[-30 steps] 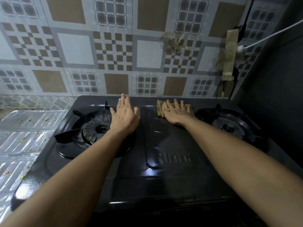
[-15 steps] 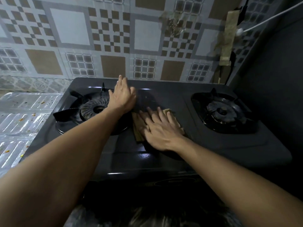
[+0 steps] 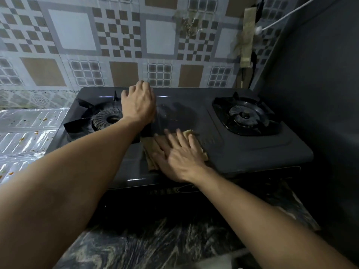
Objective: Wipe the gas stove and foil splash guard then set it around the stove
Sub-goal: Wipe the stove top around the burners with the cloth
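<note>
- Near the middle of the frame, the right hand [image 3: 179,159] presses flat, fingers straight, on a tan cloth [image 3: 150,152].
- That cloth lies on the front middle of the dark, shiny gas stove [image 3: 242,152].
- At upper middle, the left hand [image 3: 138,103] rests flat on the stove beside the left burner [image 3: 105,119], holding nothing.
- At the left edge, the spotted foil splash guard [image 3: 29,131] lies flat beside the stove.
- Along the bottom is a dark marbled counter [image 3: 155,243]; up top, a checkered tile wall [image 3: 116,39].
</note>
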Demonstrator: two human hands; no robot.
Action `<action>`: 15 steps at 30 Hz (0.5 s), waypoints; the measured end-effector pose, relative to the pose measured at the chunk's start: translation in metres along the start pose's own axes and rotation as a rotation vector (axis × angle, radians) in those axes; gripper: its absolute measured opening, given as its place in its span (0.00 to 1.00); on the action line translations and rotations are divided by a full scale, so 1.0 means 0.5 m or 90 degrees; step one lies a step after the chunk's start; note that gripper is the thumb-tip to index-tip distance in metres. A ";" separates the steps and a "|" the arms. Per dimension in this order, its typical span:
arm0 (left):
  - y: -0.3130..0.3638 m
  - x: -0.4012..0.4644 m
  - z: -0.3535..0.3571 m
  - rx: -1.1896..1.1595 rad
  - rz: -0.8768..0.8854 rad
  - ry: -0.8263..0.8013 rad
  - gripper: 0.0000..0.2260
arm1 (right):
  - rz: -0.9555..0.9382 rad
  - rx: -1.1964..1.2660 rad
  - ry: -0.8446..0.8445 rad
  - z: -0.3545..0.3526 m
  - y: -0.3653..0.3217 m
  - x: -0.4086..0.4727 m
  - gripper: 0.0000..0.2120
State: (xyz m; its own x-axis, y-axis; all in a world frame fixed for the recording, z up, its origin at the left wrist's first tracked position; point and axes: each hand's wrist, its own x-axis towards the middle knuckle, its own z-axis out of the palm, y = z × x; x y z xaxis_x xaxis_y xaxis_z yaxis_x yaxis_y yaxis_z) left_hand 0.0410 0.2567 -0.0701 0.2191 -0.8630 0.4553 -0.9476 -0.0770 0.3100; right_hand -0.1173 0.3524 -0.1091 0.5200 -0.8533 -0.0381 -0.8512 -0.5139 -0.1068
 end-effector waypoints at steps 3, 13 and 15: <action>0.000 -0.016 -0.006 0.002 0.053 -0.019 0.18 | 0.064 -0.005 0.032 0.004 0.071 -0.065 0.29; 0.011 -0.117 -0.027 -0.019 0.171 -0.112 0.19 | 0.529 0.130 -0.047 -0.047 0.223 -0.092 0.38; 0.001 -0.119 -0.030 -0.020 0.170 -0.110 0.19 | 0.500 0.134 -0.088 -0.069 0.239 -0.088 0.39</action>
State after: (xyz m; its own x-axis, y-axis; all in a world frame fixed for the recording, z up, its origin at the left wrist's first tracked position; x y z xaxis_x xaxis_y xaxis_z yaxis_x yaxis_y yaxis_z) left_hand 0.0310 0.3155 -0.0848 -0.0811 -0.9232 0.3757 -0.9583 0.1759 0.2252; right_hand -0.2444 0.3257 -0.0861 -0.2058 -0.9316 -0.2997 -0.9465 0.2673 -0.1811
